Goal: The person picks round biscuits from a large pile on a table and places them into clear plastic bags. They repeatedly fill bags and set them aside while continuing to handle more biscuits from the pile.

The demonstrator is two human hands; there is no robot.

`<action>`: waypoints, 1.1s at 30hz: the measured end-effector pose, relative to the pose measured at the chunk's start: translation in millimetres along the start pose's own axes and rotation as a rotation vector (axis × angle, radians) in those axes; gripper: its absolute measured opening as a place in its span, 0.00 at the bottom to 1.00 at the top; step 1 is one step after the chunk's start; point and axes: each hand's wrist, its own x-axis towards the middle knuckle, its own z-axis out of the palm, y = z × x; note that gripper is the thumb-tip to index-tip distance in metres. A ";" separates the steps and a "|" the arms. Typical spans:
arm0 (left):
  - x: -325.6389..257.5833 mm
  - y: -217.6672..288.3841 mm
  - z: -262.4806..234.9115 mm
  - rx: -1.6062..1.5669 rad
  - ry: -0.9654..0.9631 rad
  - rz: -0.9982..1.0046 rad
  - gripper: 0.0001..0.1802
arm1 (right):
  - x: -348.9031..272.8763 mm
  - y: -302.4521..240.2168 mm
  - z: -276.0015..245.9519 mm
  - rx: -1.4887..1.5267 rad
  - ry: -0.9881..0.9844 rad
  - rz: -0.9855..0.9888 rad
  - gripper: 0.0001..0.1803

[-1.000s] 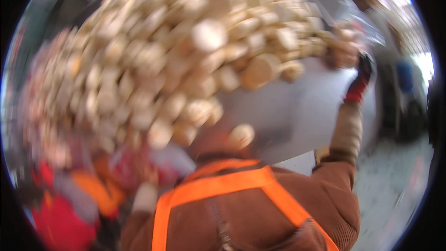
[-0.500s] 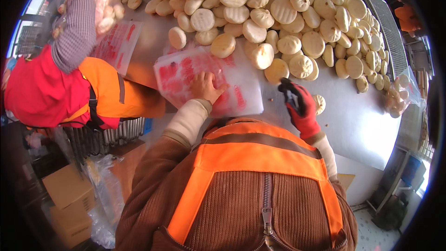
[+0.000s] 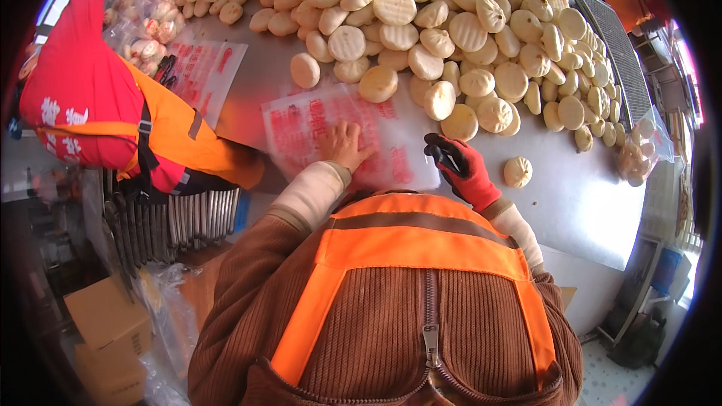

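My bare left hand [image 3: 345, 147] rests on a stack of clear plastic bags [image 3: 402, 143] with red print. Its fingers are apart and slightly bent against the top bag. At the stack's right edge, my right hand [image 3: 460, 169] wears a red glove with black fingers. Those fingers curl together around something small, partly pale, that I cannot make out. Beyond both hands lies a large heap of pale round buns [image 3: 444, 30], some pleated side up, others showing flat, grooved undersides. One pleated bun [image 3: 517, 172] sits alone to the right of my gloved hand.
At left, a co-worker in a red top and orange apron [image 3: 169, 124] leans over the metal table [image 3: 579, 210]. Printed bags [image 3: 207, 68] and filled bags of buns [image 3: 154, 30] lie there. A mesh rack [image 3: 613, 45] and another filled bag [image 3: 639, 152] line the right side.
My gloved right hand has moved left, closer to the bag stack, away from the lone bun. My left hand stays on the bags. The co-worker's arm has swung farther away.
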 end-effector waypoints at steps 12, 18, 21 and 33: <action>-20.0 -6.6 -82.6 -0.362 0.280 0.108 0.09 | 32.1 -17.4 -3.5 0.324 -0.099 0.141 0.25; -8.8 16.3 -101.5 -0.409 0.516 0.265 0.07 | 74.1 -63.4 -0.4 1.120 -0.403 0.417 0.28; 2.1 25.9 -95.5 -0.395 0.467 0.254 0.08 | 76.7 -78.2 -7.8 0.847 -0.311 0.291 0.25; 22.1 85.6 -127.1 -1.337 -0.165 -0.228 0.16 | 66.3 -43.7 19.2 0.132 0.258 -0.250 0.16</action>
